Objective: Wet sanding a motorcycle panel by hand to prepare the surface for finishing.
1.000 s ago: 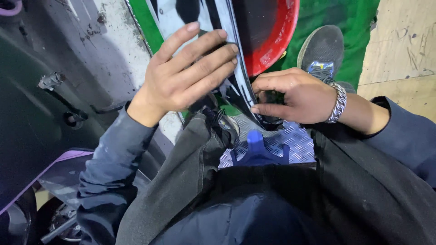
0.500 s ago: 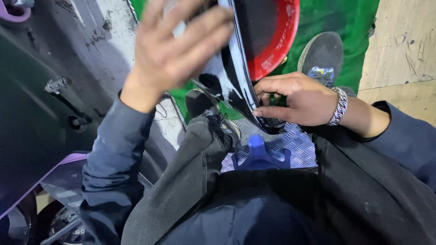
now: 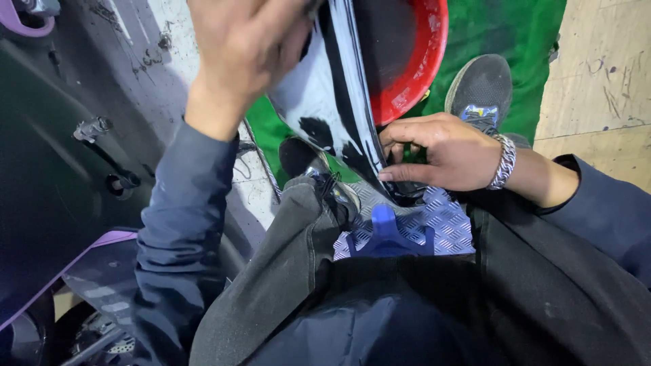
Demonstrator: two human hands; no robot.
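Observation:
A glossy black body panel (image 3: 339, 115) stands on edge between my knees, its lower tip resting near a blue patterned stool (image 3: 420, 227). My left hand (image 3: 241, 51) is raised near the top of the frame and lies against the panel's upper part, blurred by motion. At the panel's lower tip, my right hand (image 3: 444, 152), with a silver chain bracelet on its wrist, pinches the narrow end with its fingers curled.
A red round bowl (image 3: 413, 68) lies on a green mat (image 3: 502, 34) behind the panel. My grey shoes (image 3: 481, 85) rest on the mat. A dark scooter body (image 3: 61, 169) with purple trim fills the left side. Bare wooden boards (image 3: 603, 74) lie at the right.
My left hand has slid up along the panel, from its middle towards the top edge of the frame. My right hand has stayed at the panel's lower tip.

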